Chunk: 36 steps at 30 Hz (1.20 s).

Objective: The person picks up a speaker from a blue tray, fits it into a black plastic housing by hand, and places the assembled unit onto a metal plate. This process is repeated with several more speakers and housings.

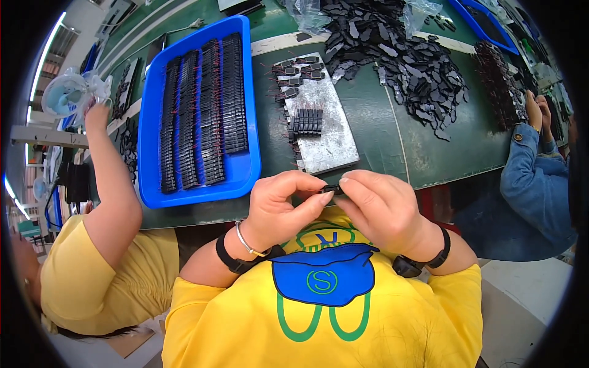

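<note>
A small black plastic part [331, 189] is pinched between my two hands in front of my chest, just off the table's near edge. My left hand [283, 201] grips its left end with thumb and forefinger. The fingertips of my right hand [381, 202] close on its right end and cover much of it. Just beyond my hands lies a grey metal plate [334, 147]. A neat block of black parts [308, 122] sits on it, and several loose black parts with red wires [294, 81] lie toward its far end.
Left of the plate stands a blue tray [254, 153] with long rows of black parts [232, 98]. A heap of flat black pieces [405, 67] spreads over the green table [368, 122]. Co-workers sit on both sides, one with a denim sleeve [527, 165], one with a bare arm [113, 165].
</note>
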Tool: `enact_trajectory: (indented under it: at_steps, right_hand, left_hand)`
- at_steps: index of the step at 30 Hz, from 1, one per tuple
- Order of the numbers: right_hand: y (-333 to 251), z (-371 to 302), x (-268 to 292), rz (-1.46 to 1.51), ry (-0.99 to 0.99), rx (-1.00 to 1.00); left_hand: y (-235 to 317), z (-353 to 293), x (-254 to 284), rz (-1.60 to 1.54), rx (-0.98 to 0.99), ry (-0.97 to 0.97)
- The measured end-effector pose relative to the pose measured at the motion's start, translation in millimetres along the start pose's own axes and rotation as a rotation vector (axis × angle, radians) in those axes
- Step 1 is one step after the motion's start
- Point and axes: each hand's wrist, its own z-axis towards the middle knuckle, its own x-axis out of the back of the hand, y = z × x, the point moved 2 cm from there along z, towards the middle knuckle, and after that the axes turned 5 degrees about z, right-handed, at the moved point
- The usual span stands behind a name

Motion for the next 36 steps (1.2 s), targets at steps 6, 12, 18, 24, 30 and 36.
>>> enact_trajectory:
  at_steps: [6, 12, 18, 24, 30, 36]
  right_hand:
    - [13.1, 2.1, 7.1, 0.550, -0.116, -0.398]
    - [19.6, -2.6, -2.5, 0.627, -0.110, -0.323]
    - [22.2, -3.0, -5.6, 0.560, -0.022, -0.163]
    - [23.4, -4.0, -8.0, 0.452, 0.026, -0.014]
    - [21.1, -3.8, -8.4, 0.381, 0.030, 0.079]
    - [18.9, -4.5, -10.9, 0.424, 0.046, 0.090]
  left_hand:
    - [-1.8, 0.1, 6.8, -0.107, -0.113, -0.001]
    - [-3.8, 4.1, 8.7, -0.061, -0.187, -0.036]
    - [-0.3, 9.7, 8.3, 0.051, -0.368, -0.043]
    - [-5.4, 10.0, 8.1, 0.084, -0.431, -0.059]
    - [-5.9, 8.9, 7.7, 0.057, -0.351, -0.106]
    - [-1.9, 10.0, 6.6, 0.000, -0.267, -0.154]
